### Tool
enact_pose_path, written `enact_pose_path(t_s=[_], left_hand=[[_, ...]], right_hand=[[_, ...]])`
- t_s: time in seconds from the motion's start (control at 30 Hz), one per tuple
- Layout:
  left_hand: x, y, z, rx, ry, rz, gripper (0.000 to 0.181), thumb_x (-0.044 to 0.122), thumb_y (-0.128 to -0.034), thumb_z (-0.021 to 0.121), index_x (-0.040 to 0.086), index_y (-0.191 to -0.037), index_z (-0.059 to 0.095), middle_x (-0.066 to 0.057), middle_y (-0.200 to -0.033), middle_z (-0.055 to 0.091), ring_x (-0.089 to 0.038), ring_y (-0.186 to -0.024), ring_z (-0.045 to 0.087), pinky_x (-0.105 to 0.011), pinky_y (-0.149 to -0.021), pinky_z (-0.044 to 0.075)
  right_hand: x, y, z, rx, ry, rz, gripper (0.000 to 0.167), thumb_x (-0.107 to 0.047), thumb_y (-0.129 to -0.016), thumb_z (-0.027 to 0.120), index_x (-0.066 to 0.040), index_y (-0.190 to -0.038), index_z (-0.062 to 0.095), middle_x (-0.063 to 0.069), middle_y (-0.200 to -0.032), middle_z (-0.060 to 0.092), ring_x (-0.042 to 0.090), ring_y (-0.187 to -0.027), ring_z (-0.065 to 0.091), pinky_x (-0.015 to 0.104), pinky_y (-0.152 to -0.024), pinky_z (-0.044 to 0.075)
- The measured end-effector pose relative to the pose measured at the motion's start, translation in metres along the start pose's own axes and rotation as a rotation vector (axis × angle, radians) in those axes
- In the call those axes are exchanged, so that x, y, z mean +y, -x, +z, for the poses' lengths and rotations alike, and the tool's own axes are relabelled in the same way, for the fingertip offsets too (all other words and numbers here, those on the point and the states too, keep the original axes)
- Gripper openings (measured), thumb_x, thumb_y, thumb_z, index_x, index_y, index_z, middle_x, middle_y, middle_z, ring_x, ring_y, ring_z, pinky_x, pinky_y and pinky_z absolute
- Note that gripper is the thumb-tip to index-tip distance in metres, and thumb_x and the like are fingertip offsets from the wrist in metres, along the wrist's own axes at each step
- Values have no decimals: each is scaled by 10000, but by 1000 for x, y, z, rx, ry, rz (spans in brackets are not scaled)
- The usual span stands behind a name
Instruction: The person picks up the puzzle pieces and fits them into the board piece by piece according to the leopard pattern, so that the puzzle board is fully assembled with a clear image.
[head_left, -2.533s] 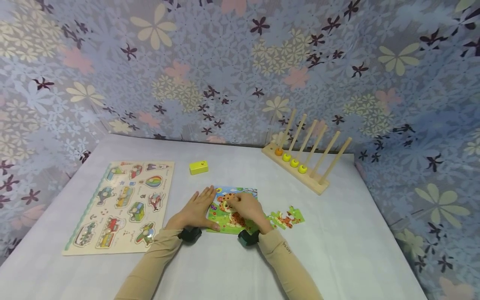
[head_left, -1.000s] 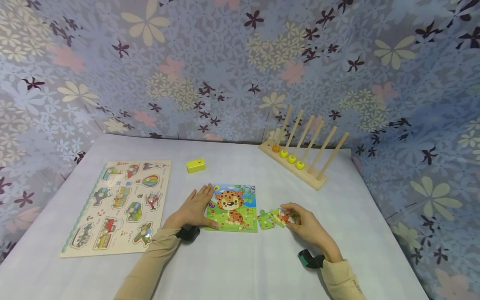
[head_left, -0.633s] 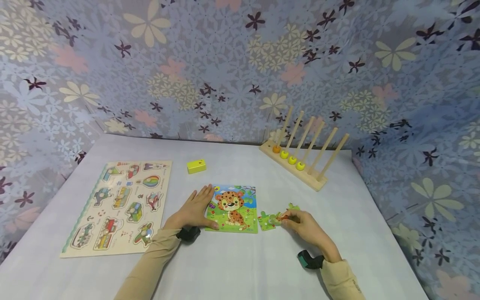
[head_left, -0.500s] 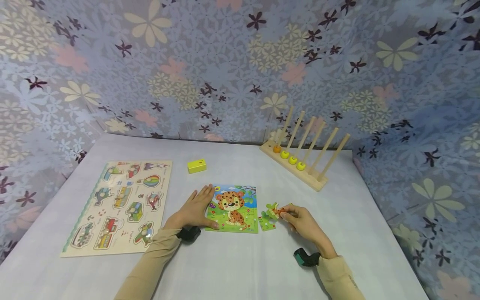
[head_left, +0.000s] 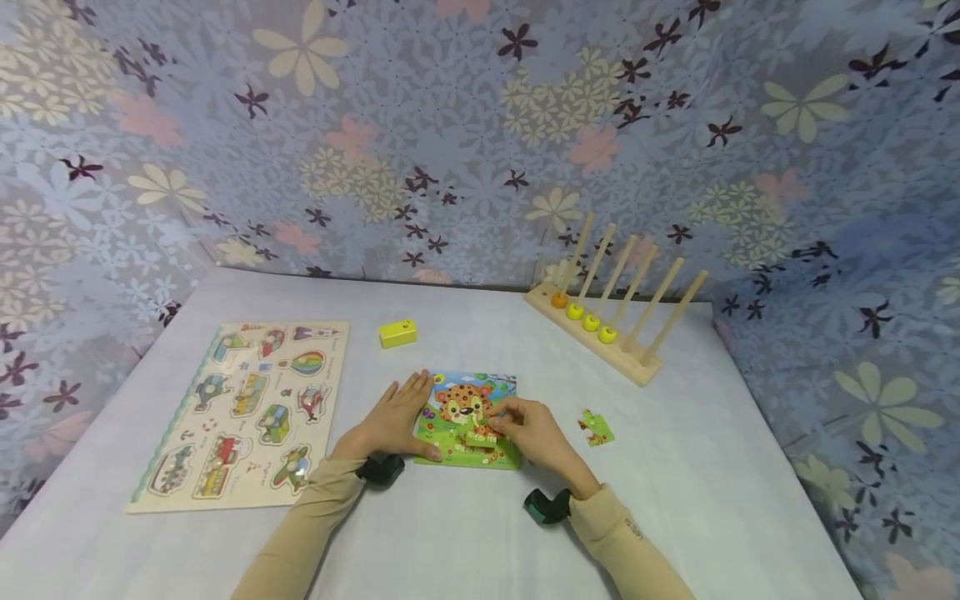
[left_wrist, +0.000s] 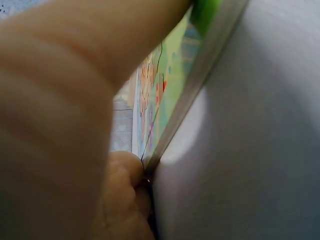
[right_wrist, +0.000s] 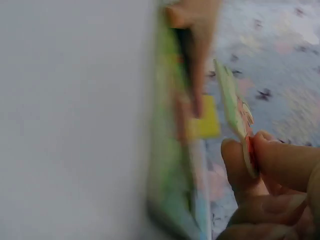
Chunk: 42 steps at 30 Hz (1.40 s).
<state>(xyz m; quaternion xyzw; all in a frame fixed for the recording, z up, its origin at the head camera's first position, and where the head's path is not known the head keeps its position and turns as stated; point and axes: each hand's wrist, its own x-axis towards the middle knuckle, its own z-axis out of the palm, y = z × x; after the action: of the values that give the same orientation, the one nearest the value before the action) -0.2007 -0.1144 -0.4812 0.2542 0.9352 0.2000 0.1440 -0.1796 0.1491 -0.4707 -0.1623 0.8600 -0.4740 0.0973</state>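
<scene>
A square jigsaw puzzle (head_left: 461,404) with a spotted leopard cub lies mid-table. My left hand (head_left: 392,423) rests along its left side, fingers stretched, thumb across the lower left corner. In the left wrist view the puzzle (left_wrist: 172,85) shows edge-on beside the fingers. My right hand (head_left: 542,435) pinches a green and orange jigsaw piece (head_left: 480,435) above the puzzle's lower right part. Up close in the right wrist view, that piece (right_wrist: 231,97) stands between thumb and fingertip. Another loose jigsaw piece (head_left: 597,428) lies to the right of the right hand.
At the left lies a large wooden peg board (head_left: 247,417) with vehicle pictures. A yellow block (head_left: 397,334) sits behind the puzzle. Back right stands a wooden rack (head_left: 592,333) with upright pegs and several beads. A flowered cloth hangs behind the table.
My right hand went from the puzzle to the loose pieces at the right, picked up a leopard-patterned piece and carried it left over the puzzle. My left hand has stayed on the puzzle's edge.
</scene>
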Motion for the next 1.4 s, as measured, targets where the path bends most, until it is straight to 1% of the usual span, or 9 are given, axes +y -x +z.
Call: enact_pose_path(t_s=[0.23, 0.4, 0.53, 0.7, 0.93, 1.07, 1.13, 1.3, 1.4], left_hand=[[3, 1, -3, -5, -7, 1, 1208, 539, -734, 775, -56, -1528, 86, -221, -1620, 47, -373, -1511, 53, -568, -1220, 52], [4, 2, -3, 0, 13, -2, 1199, 524, -733, 784, -55, -1528, 97, -226, -1619, 57, -378, -1510, 58, -573, -1219, 58], [4, 2, -3, 3, 18, -1, 1197, 518, -729, 789, -58, -1526, 106, -233, -1616, 63, -384, -1508, 62, -576, -1217, 58], [3, 2, -2, 6, 10, 1, 1193, 525, -733, 783, -55, -1527, 109, -230, -1616, 68, -380, -1509, 66, -572, -1219, 61], [4, 2, -4, 4, 27, 0, 1195, 518, -731, 788, -55, -1527, 104, -232, -1616, 60, -382, -1509, 60, -573, -1219, 51], [3, 3, -3, 16, 34, -2, 1195, 506, -728, 794, -59, -1525, 106, -234, -1615, 64, -385, -1508, 64, -575, -1218, 51], [3, 3, -2, 8, 29, -1, 1197, 516, -733, 787, -58, -1526, 99, -232, -1616, 54, -383, -1508, 59, -573, -1219, 50], [2, 3, 1, -6, 21, 1, 1207, 532, -733, 779, -53, -1529, 85, -226, -1617, 39, -377, -1510, 49, -572, -1219, 43], [2, 3, -1, 9, 10, 4, 1204, 526, -728, 785, -57, -1527, 97, -226, -1617, 52, -378, -1509, 60, -573, -1218, 48]], right_hand=[[1, 1, 21, 82, 96, -28, 81, -190, -892, 691, -159, -940, 749, -35, -728, 681, 27, -577, 527, 192, -535, 424], [1, 2, 28, 150, 249, -71, 64, -229, -853, 734, -206, -905, 765, -51, -858, 689, 38, -689, 542, 195, -601, 432], [0, 3, 32, 156, 344, -70, 59, -250, -841, 750, -244, -897, 767, -60, -915, 657, 55, -726, 533, 200, -589, 415], [-4, 4, 35, 166, 347, -32, 87, -248, -829, 765, -249, -912, 738, -64, -892, 624, 52, -697, 494, 200, -556, 389], [-7, 2, 36, 167, 338, -17, 224, -252, -830, 766, -207, -1024, 665, -83, -769, 516, 47, -595, 397, 189, -496, 304], [-5, 0, 34, 144, 284, -1, 270, -275, -830, 767, -198, -1061, 651, -82, -787, 528, 43, -560, 365, 187, -489, 288], [-2, 1, 29, 115, 194, 13, 309, -254, -841, 756, -178, -1119, 644, -52, -843, 577, 34, -558, 370, 185, -488, 304], [9, 6, 2, 40, -114, 21, 496, -144, -894, 691, -91, -1355, 516, 146, -1176, 629, 24, -480, 318, 177, -450, 318], [20, 14, -17, 11, -190, 12, 605, -124, -899, 682, -71, -1438, 413, 213, -1352, 550, 23, -440, 288, 174, -439, 322]])
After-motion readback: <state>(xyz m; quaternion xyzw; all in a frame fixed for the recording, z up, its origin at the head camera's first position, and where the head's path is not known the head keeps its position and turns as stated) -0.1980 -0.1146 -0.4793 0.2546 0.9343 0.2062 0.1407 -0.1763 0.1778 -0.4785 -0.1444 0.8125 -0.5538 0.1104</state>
